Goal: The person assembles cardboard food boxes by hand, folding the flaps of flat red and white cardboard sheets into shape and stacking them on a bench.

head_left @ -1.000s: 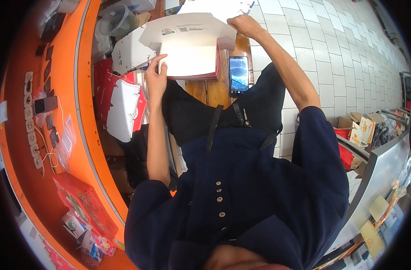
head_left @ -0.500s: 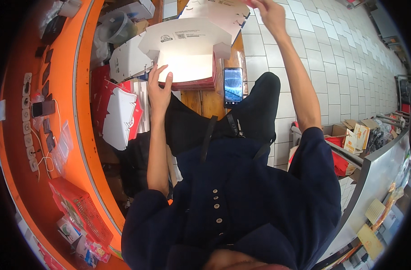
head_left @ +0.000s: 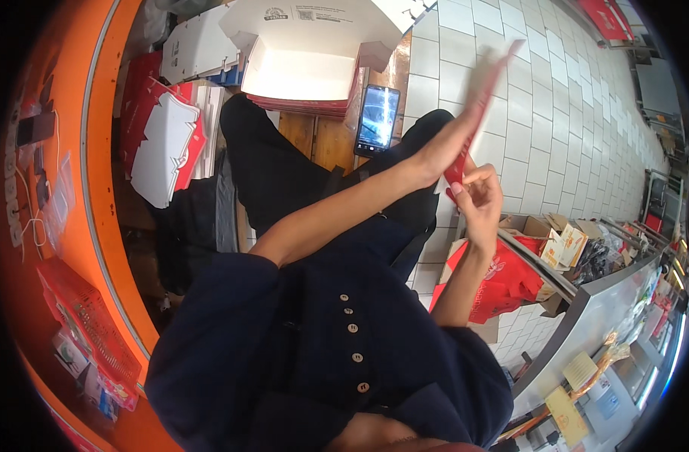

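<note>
Out to the right, over the tiled floor, a thin red cardboard piece (head_left: 465, 147) stands tilted, seen nearly edge-on. My left hand (head_left: 440, 151) reaches across my body and lies along it, gripping; its fingers are blurred and partly hidden. My right hand (head_left: 482, 202) pinches the lower end of the piece between thumb and fingers. In front of my knees rests an open cardboard box (head_left: 303, 71), white inside, on a stack of red-edged boxes (head_left: 299, 107).
A phone (head_left: 378, 120) with a lit screen lies on the wooden bench (head_left: 295, 135). Flat white and red cardboard blanks (head_left: 163, 151) lean at the left beside an orange counter (head_left: 107, 188). Red bags (head_left: 503, 279) and cartons stand at the right. A red basket (head_left: 88, 324) sits lower left.
My left hand has left the open box and swung right to the red cardboard piece. My right hand has come back toward my body from the far side. The view has shifted.
</note>
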Demonstrator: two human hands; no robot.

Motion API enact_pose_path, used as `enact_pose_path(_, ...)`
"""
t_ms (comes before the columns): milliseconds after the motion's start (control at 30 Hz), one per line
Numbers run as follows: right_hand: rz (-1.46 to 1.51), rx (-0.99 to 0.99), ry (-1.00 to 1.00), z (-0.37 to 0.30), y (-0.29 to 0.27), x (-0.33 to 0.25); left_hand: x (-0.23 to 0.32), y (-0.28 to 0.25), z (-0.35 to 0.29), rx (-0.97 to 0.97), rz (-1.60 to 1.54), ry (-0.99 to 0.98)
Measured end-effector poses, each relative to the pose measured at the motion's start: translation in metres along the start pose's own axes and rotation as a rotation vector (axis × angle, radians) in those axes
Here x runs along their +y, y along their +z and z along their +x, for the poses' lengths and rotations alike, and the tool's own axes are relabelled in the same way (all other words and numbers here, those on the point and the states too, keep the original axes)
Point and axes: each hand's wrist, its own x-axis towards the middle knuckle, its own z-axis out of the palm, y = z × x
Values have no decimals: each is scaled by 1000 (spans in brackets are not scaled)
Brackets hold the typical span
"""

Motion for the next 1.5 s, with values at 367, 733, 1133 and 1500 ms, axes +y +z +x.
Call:
enact_pose_path(367,-840,168,-219,-33,35,2,36,53,-35,115,526,506)
enact_pose_path(733,628,576,-80,-48,-32,-10,-1,37,-52,-276,982,948)
enact_pose_path(1133,617,607,-30,-23,11,-34,64,28,-64,-535,1010,548)
enact_pose_path(1500,652,582,-84,-37,29,-37,46,39,-60,-247,982,800)
